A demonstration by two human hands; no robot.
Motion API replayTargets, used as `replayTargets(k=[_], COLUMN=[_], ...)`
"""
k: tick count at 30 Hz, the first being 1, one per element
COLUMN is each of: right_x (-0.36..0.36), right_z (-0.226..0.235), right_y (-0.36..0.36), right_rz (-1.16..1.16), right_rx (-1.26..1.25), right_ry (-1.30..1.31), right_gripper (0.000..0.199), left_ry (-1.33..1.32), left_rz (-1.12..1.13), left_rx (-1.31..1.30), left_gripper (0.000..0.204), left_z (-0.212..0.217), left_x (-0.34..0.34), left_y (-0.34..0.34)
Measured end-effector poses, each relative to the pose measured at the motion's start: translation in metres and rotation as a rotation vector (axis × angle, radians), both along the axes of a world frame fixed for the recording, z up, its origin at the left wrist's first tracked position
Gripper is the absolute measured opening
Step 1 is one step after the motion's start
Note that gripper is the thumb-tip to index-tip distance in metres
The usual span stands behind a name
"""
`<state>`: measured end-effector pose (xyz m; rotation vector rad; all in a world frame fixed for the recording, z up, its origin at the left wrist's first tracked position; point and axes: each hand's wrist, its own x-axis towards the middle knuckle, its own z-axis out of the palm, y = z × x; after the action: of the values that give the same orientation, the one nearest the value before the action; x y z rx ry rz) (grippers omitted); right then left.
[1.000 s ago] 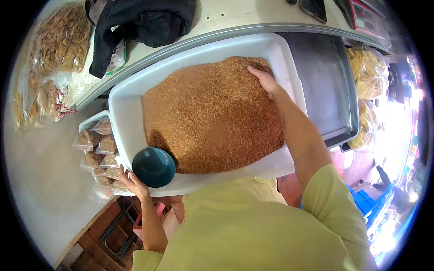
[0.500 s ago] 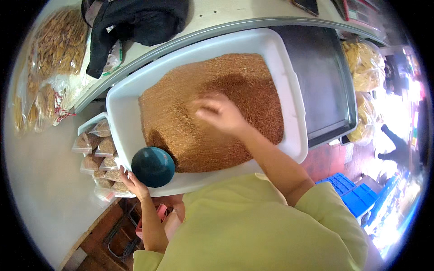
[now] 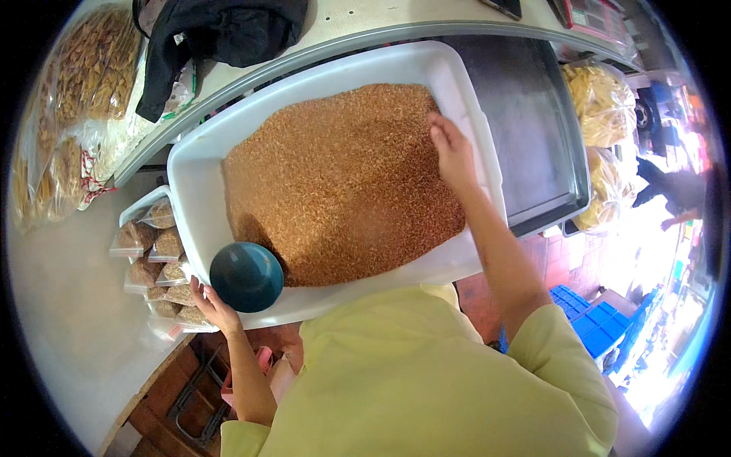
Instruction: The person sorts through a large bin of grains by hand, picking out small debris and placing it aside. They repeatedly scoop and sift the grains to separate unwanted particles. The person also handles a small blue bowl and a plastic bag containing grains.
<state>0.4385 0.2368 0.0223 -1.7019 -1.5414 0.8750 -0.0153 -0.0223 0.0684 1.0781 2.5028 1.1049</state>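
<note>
A large white plastic tub (image 3: 199, 169) holds a wide layer of reddish-brown flakes or grains (image 3: 343, 167). Over the right side of that layer is my right hand (image 3: 454, 151), its fingers curled and close together; whatever they hold, if anything, is hidden. A dark teal bowl (image 3: 247, 277) sits in the tub's near left corner. My left hand (image 3: 217, 307) grips the tub's rim beside the bowl, with fingers on the outer side and the thumb toward the bowl.
Filled clear bags (image 3: 166, 245) are stacked in a container left of the tub. A dark metal tray (image 3: 525, 129) lies to the right. Beyond runs a counter edge (image 3: 358, 36) with a black garment (image 3: 221, 34). Blue crates (image 3: 598, 324) stand on the floor at right.
My right hand has moved from the middle of the grains to their right side. The grain surface looks more even. My left hand and the bowl keep their places at the tub's corner.
</note>
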Motion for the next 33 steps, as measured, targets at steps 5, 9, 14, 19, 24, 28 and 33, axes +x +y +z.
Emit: replayTargets(k=[5,9,14,19,24,28,33], right_x=[0.007,0.002,-0.012,-0.041,-0.058,-0.063,-0.07], right_z=[-0.032,-0.057,-0.063,0.014,0.036,0.031,0.032], right_y=[0.055,0.076,0.093,0.068,0.013,-0.003,-0.004], right_rz=[-0.028,-0.026,-0.005,0.147,0.592,0.67,0.673], right_rx=[-0.09,-0.169,-0.102,0.016,0.067,0.085,0.041], right_ry=[0.286,0.288,0.339,-0.025,0.187,0.146,0.06], right_gripper=[0.04,0.043,0.039,0.022,0.01,0.013,0.012], left_ry=[0.009,0.015,0.032,0.03,0.041,0.039,0.027], left_rz=[0.01,0.012,0.001,0.011,0.017,-0.003,-0.007], left_rx=[-0.024,-0.032,-0.059,-0.061,-0.086,-0.055,-0.034], left_gripper=[0.055,0.056,0.056,0.056,0.055,0.053,0.052], left_z=[-0.002,-0.005,-0.002,-0.003,-0.001,-0.002,-0.002], left_x=[-0.003,-0.007,-0.005,-0.004,0.0,-0.002,-0.004], left_y=[0.001,-0.002,0.001,-0.003,0.001,0.001,0.0])
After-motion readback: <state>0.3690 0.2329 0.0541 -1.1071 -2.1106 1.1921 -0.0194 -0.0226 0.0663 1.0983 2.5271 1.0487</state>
